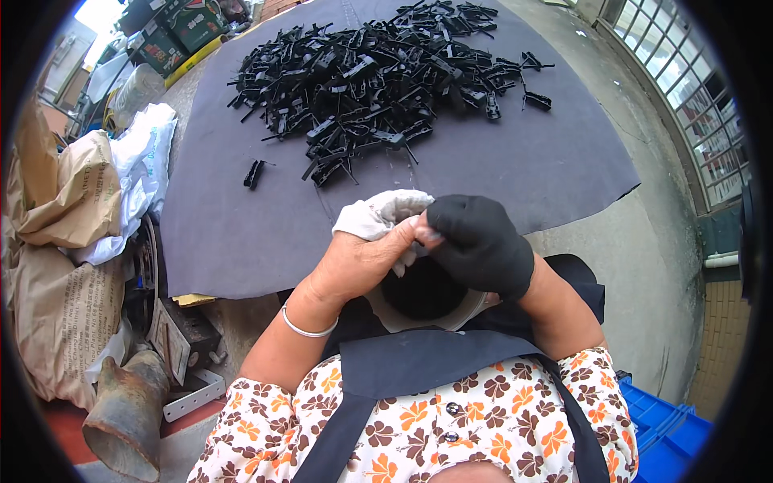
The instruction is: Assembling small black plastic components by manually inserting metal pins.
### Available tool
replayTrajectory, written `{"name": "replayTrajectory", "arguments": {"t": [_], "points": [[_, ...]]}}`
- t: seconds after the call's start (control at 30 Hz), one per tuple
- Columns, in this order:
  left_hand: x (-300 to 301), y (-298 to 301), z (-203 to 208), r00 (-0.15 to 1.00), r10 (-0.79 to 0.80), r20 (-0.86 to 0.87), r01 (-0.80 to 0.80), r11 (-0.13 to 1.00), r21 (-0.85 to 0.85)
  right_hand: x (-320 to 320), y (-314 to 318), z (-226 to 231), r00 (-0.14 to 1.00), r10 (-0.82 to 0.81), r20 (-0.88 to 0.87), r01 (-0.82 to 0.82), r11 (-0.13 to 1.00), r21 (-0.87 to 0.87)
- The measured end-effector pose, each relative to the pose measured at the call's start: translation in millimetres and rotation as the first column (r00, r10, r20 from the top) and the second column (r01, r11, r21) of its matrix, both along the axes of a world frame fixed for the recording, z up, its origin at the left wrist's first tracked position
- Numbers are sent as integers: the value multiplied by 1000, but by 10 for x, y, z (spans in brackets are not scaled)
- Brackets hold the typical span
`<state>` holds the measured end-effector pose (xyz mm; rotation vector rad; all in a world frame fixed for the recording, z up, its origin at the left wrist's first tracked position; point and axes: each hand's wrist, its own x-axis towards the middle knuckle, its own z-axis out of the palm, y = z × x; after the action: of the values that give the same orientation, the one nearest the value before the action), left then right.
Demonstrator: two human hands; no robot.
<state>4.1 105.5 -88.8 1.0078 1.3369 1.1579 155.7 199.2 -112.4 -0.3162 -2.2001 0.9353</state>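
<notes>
My two hands meet in front of me, over the near edge of the cloth-covered table. On my left hand is a whitish glove that leaves the thumb bare; its fingers are curled. A black glove covers my right hand, whose fingers are bent and pressed against the left fingertips. Anything pinched between them is hidden. Just below the hands sits a pale-rimmed round bucket, dark inside. Beyond, a large heap of black plastic clip-like parts covers the far table. One loose black part lies apart at the left.
Brown paper sacks and a white plastic bag crowd the left side. A rusty metal pipe piece stands near a perforated metal bracket. Blue crates sit at lower right. A barred window lines the right wall.
</notes>
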Motion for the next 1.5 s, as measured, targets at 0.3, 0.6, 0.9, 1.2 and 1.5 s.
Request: {"name": "replayTrajectory", "arguments": {"t": [0.3,0.6,0.9,1.2,1.5], "points": [[-14,-60,-24,998,24,-54,-15,988,156,-24,-96,21,991,-136,-20,133,985,-112],[26,-68,-46,888,167,-429,-46,960,277,-8,-42,47,993,85,83,-49,928,-369],[97,-93,-69,757,304,-579,34,866,499,7,-52,35,987,145,63,-83,815,-574],[-4,-93,44,983,180,42,-184,964,193,94,95,6,973,96,211,-47,973,-227],[93,-97,52,997,25,-77,-17,995,96,40,51,82,986,53,157,11,924,-383]]}}
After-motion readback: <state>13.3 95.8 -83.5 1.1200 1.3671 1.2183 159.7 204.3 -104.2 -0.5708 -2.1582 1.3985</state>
